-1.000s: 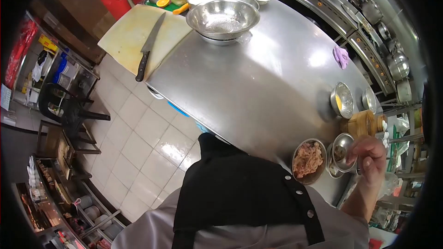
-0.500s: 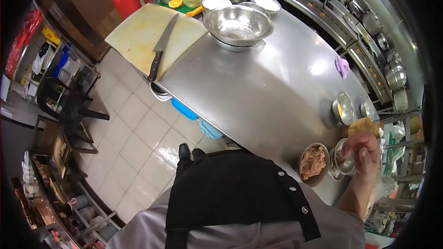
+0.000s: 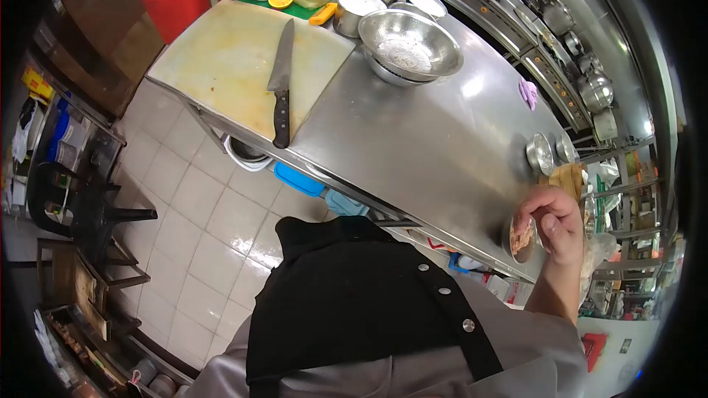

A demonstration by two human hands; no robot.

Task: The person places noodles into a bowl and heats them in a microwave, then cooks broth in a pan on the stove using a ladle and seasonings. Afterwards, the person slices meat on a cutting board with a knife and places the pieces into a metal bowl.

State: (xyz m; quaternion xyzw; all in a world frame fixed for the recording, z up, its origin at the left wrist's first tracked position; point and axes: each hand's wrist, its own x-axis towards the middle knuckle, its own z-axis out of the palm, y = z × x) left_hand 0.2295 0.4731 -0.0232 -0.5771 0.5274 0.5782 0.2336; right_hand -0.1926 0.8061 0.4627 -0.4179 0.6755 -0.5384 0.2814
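My right hand point(image 3: 554, 225) is over the near right end of the steel table, with its fingers curled down and the thumb folded in. Its fingertips are at a metal bowl point(image 3: 509, 242) of pink, raw-looking chopped meat point(image 3: 522, 239). Part of that bowl is hidden behind the fingers, and whatever they hold does not show. Just beyond the hand stands a stack of bamboo steamers point(image 3: 566, 175). My left hand is out of view.
A large knife point(image 3: 282, 77) lies on a cutting board point(image 3: 221, 51) at the table's left end. Shiny steel bowls point(image 3: 413, 44) stand behind it to the right. Smaller metal bowls point(image 3: 540, 153) and a purple cloth point(image 3: 528, 93) are along the far right edge.
My right hand has moved from above another metal bowl to the bowl of meat. The view has turned, shifting the cutting board and knife within it.
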